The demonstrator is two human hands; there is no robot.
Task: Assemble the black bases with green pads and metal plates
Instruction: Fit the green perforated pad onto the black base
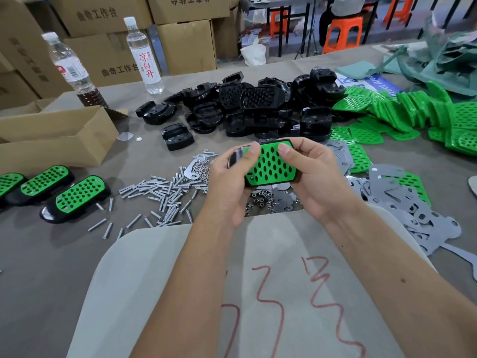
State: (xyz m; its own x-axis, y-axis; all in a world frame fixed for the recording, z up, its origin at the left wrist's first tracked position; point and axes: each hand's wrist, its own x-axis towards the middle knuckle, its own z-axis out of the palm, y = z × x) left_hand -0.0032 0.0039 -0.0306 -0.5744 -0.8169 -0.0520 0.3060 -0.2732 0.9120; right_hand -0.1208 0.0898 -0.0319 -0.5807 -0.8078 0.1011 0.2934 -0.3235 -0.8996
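Both hands are holding one black base (pixel 271 180) up in the air, just in front of the big pile of black bases (pixel 258 112). A green pad (pixel 269 164) is lying on top of it. The left hand (pixel 232 184) is gripping the left end, and the right hand (pixel 313 177) is gripping the right end, with both thumbs pressing down on the pad.

To do this step well, the thumbs should probably be pushing the pad flat all the way round — so every black bump is poking through a hole and no edge is sticking up. Something shiny is showing under the left thumb, but I cannot tell what it is.

Left of the pile, a water bottle (pixel 143 55) is showing red writing, 凉白开. Behind the pile, the cardboard boxes (pixel 185 45) are showing 曲奇工作台. Right of the pile, a blue sign (pixel 374 86) is partly hiding — its words are too cut off to read.
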